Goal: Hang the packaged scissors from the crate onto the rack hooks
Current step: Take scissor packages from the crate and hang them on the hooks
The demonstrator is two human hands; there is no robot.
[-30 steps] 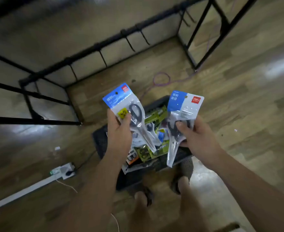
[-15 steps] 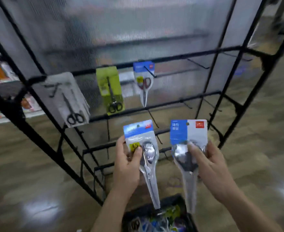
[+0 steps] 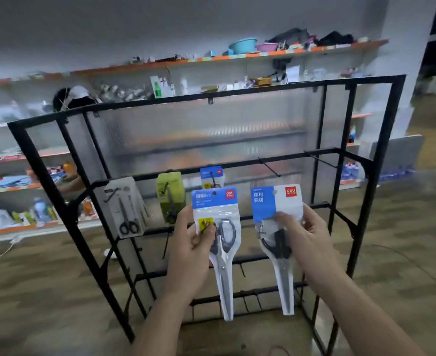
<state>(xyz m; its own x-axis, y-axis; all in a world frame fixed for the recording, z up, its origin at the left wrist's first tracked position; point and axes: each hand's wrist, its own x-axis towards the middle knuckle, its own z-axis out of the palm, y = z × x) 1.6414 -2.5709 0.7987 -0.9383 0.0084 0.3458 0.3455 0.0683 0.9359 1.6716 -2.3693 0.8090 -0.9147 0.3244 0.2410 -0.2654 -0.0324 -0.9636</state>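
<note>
Head view: left hand (image 3: 193,242) pinches left pack (image 3: 218,227), right hand (image 3: 304,235) pinches right pack (image 3: 276,206). The hands are apart and both packs are upright in front of the rack (image 3: 373,176). Best bet: line up the right pack's hole (image 3: 275,192) with the free hook (image 3: 269,167), push straight on, one pack at a time. Crate out of frame. Blue hung pack (image 3: 211,173) half hidden and blurry, probably scissors.
</note>
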